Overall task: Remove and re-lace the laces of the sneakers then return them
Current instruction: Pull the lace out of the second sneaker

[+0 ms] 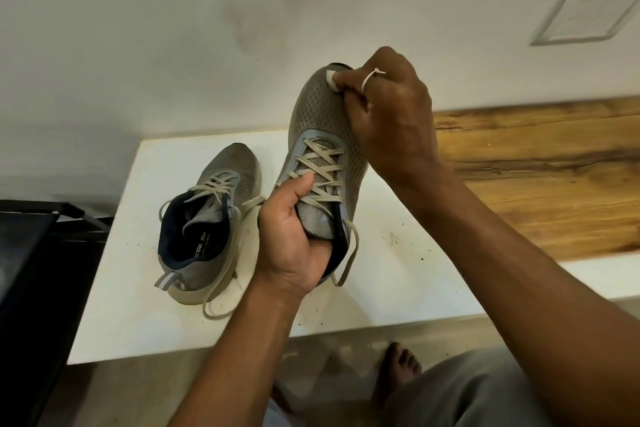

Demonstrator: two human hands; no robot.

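I hold one grey mesh sneaker (320, 121) up above the white table (145, 322), toe pointing away. My left hand (294, 236) grips its collar and tongue, thumb lying over the beige laces (320, 170), which are threaded in crosses. My right hand (388, 111) is closed at the toe, pinching a small white piece (331, 78) against the mesh. A loose lace end (349, 253) dangles from the top eyelet. The second grey sneaker (207, 218) lies on the table to the left, laced, its lace ends trailing onto the tabletop.
A white wall rises behind the table. A wooden-topped surface (554, 166) adjoins on the right. A black rack (41, 253) stands at the left. Dirt specks dot the tabletop. My bare foot (398, 371) and grey-clad knee show below the table's edge.
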